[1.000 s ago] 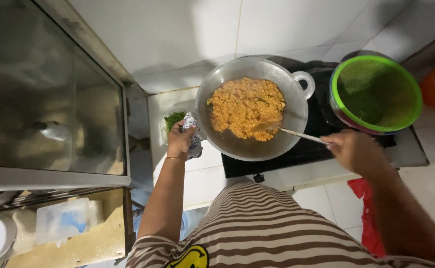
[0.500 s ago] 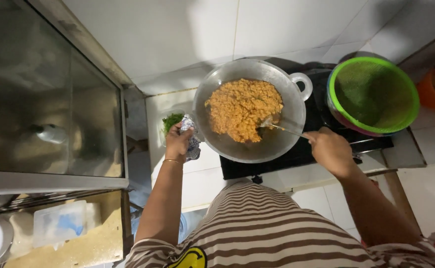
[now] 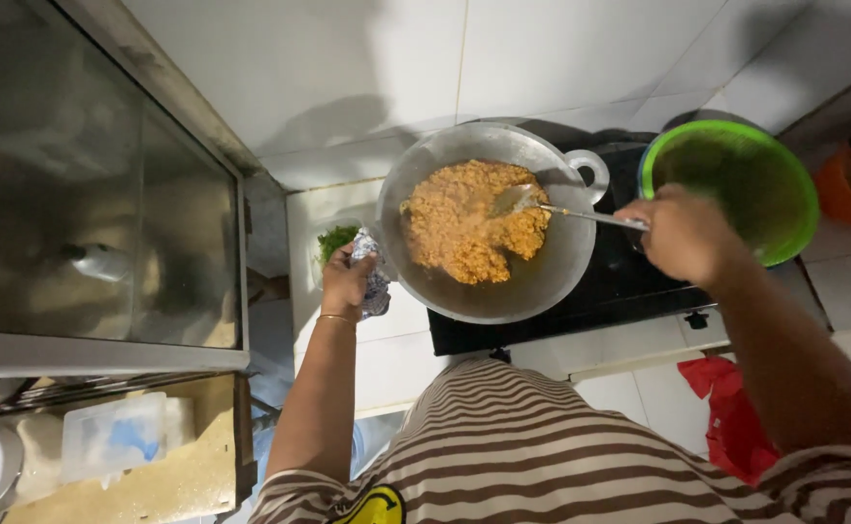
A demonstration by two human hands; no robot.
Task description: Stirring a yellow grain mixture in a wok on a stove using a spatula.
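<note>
A grey metal wok [image 3: 542, 281] stands on a black stove [image 3: 629, 301], with orange fried rice [image 3: 464, 223] heaped in its left half. My left hand [image 3: 346, 281] grips the wok's left handle through a patterned cloth [image 3: 375, 281]. My right hand [image 3: 683, 233] holds a metal spoon [image 3: 542, 204] by its handle, the bowl of the spoon resting on top of the rice near the wok's middle. The wok's right handle [image 3: 590, 170] is bare.
A green bowl [image 3: 736, 184] sits right of the wok. Chopped green herbs [image 3: 336, 239] lie on the white tiled counter behind my left hand. A glass-sided cabinet [image 3: 96, 213] stands at the left, a clear plastic box [image 3: 115, 437] below it. A red cloth [image 3: 736, 417] lies low right.
My right hand has swung the spoon from the wok's lower right edge up onto the rice. My left hand has stayed on the cloth-wrapped handle.
</note>
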